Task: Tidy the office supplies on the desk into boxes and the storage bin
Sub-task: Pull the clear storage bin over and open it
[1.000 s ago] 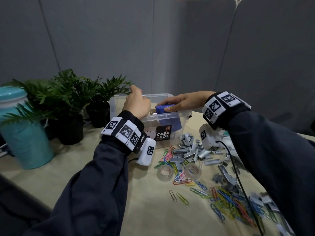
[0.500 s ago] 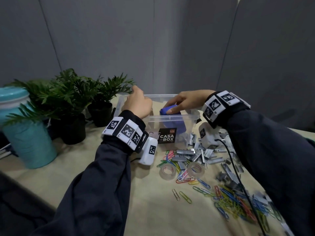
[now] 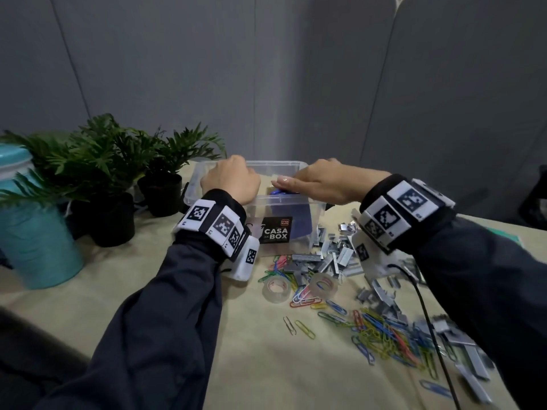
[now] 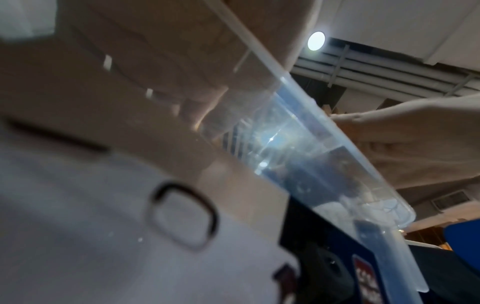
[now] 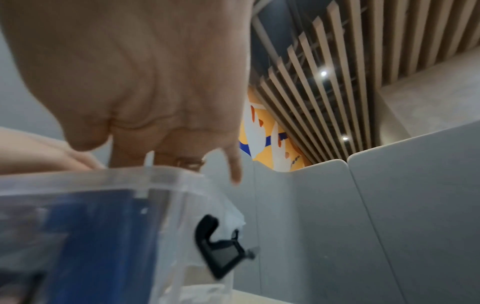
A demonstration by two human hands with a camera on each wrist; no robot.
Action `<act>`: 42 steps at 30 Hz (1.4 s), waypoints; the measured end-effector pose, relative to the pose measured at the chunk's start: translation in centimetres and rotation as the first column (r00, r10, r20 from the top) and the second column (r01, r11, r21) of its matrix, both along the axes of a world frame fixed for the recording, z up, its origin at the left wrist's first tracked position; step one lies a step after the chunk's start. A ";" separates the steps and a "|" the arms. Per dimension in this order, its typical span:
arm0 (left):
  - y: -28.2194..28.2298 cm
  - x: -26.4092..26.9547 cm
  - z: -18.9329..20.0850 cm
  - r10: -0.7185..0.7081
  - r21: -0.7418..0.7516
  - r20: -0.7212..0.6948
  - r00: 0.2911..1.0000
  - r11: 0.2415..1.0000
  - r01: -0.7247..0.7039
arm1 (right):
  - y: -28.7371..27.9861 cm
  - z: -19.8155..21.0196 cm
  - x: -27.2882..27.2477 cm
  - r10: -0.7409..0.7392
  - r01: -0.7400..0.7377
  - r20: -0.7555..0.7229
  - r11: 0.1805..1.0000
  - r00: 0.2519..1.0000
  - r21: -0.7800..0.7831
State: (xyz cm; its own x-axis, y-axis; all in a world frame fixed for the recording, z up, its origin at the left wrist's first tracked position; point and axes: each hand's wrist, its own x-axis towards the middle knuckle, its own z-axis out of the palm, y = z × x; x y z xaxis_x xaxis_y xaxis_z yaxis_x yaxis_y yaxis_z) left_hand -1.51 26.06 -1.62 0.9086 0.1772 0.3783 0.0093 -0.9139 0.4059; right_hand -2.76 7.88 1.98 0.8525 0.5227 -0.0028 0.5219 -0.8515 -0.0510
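Note:
A clear storage bin (image 3: 272,163) with a black CASA BOX label stands at the back of the desk. My left hand (image 3: 231,180) grips its left rim, fingers curled over the edge; the left wrist view shows the rim (image 4: 298,107) close up. My right hand (image 3: 319,182) lies over the bin's opening, thumb stretched left and fingers looking straight. It rests on a blue item (image 3: 282,192) standing in the bin. Through the bin's wall (image 5: 166,205) in the right wrist view, the blue item (image 5: 98,236) shows below my palm (image 5: 145,82).
Loose staple strips (image 3: 331,255), two clear tape rolls (image 3: 276,288) and coloured paper clips (image 3: 379,332) litter the desk in front and to the right. Potted plants (image 3: 109,161) and a teal container (image 3: 35,247) stand at the left. A black cable (image 3: 426,315) crosses the clips.
My right hand has pushed the blue item down from above the rim into the bin and now lies flatter over it. My left hand stays on the left rim.

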 end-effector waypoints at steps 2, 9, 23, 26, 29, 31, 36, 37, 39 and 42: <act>0.0 -0.1 0.0 0.000 0.013 -0.012 1.000 1.000 0.000 | -0.1 -0.6 -0.6 0.033 -0.021 0.095 0.992 0.995 -0.128; -0.1 -0.7 0.4 0.009 0.014 -0.071 0.997 1.000 -0.008 | -0.3 -1.7 -0.6 -0.030 0.047 0.149 0.992 0.988 -0.115; -0.4 -1.6 0.8 0.022 0.031 -0.123 0.992 0.999 -0.019 | 1.8 -2.1 -0.1 -0.205 0.235 0.178 0.957 0.962 -0.168; -0.3 -1.6 1.1 0.026 0.029 -0.123 0.992 0.999 -0.022 | 1.2 -1.5 0.2 -0.211 0.272 0.266 0.937 0.941 -0.218; -0.4 -1.6 0.9 0.021 0.032 -0.130 0.991 0.999 -0.017 | 0.2 -1.5 0.1 -0.248 0.264 0.109 0.950 0.963 -0.165; -0.5 -1.6 0.8 0.023 0.031 -0.115 0.993 0.999 -0.019 | 0.0 -1.5 -0.1 -0.242 0.244 0.036 0.959 0.970 -0.141; -0.6 -1.4 0.6 0.029 0.026 -0.108 0.994 0.999 -0.027 | 0.8 -1.7 -0.7 -0.057 0.057 0.208 0.998 0.977 0.004; -0.6 -1.4 0.6 0.031 0.028 -0.109 0.994 0.999 -0.028 | 1.0 -2.0 -0.8 -0.053 0.047 0.213 0.998 0.976 0.036; -0.7 -1.3 0.6 0.026 0.032 -0.110 0.994 0.999 -0.023 | 1.2 -2.4 -1.3 -0.058 0.046 0.231 0.997 0.971 0.058; -0.6 -1.2 0.6 0.029 0.037 -0.107 0.994 0.999 -0.026 | 1.5 -2.0 -1.6 -0.062 0.050 0.170 0.996 0.984 0.076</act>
State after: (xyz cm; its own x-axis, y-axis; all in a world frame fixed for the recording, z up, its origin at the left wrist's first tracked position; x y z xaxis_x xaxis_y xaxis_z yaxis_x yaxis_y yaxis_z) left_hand -2.74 25.45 -1.02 0.9392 0.1908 0.2855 0.0762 -0.9265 0.3685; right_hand -4.33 9.37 -0.03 0.8649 0.4679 0.1816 0.4799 -0.8770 -0.0261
